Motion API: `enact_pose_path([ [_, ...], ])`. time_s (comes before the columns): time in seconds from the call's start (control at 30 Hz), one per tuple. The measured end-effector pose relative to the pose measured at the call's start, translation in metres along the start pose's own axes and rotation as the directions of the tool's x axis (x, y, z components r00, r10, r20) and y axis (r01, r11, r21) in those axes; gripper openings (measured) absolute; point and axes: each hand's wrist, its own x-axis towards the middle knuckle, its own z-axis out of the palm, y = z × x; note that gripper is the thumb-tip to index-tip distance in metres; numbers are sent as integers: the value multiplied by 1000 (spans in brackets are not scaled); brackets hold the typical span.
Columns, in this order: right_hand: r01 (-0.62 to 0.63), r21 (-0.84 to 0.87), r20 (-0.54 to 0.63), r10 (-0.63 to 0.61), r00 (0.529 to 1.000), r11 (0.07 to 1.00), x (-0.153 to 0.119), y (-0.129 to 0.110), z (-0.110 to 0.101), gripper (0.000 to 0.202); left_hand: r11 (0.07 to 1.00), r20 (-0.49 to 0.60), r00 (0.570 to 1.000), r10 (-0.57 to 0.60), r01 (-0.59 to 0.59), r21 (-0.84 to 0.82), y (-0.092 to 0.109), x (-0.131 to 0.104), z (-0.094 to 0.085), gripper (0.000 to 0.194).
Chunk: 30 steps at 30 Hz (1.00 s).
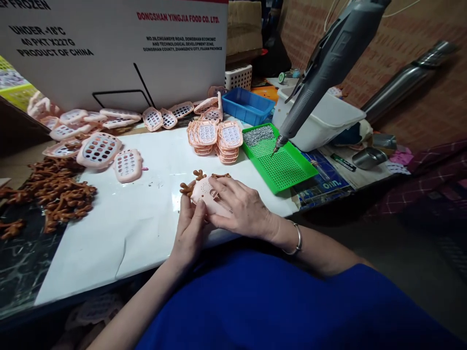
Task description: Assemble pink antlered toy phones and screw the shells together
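Between my two hands, low over the near edge of the white work sheet (149,209), is a pale pink plastic shell (207,192) with small holes. Brown antler-shaped pieces (188,188) stick out at its far side. My left hand (191,223) grips the shell's left edge, thumb on top. My right hand (241,206) lies over its right part with fingers bent onto it, hiding much of the surface. Beyond the hands stand two stacks of pink keypad-like panels (204,133). Another pink panel (127,165) lies to the left.
A pile of brown antler pieces (69,194) lies at the left. The green tray (288,170) holds many small screws (259,136). Above it hangs a grey electric screwdriver (314,73), tip downward. A blue bin (248,104), a white tub (321,116) and a large carton (116,68) stand behind.
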Motion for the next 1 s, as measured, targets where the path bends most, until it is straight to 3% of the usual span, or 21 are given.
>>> enact_pose_path([
  [0.17,43,-114,15,-42,999,993,1,-1,5,66,999,12,999,-43,43,-4,0,-1,-2,51],
  [0.33,171,-182,-110,-193,975,968,-3,1,18,61,994,-97,990,100,-95,52,-5,-3,-3,43],
  [0.47,118,163,-131,-97,987,980,-2,1,12,67,943,-128,950,285,-254,216,-7,-9,-7,36],
  [0.6,-32,485,-55,67,996,874,7,2,-6,54,857,13,918,397,-376,352,-6,-16,-14,36],
  [0.73,-128,625,18,150,989,770,12,2,-11,34,828,49,908,417,-402,390,-3,-18,-17,32],
  [0.87,-217,766,88,236,968,605,12,4,-9,29,786,44,886,462,-432,442,0,-17,-15,28],
  [1.0,-240,802,167,180,969,547,15,10,-16,20,805,16,917,399,-358,474,6,-15,-12,29],
])
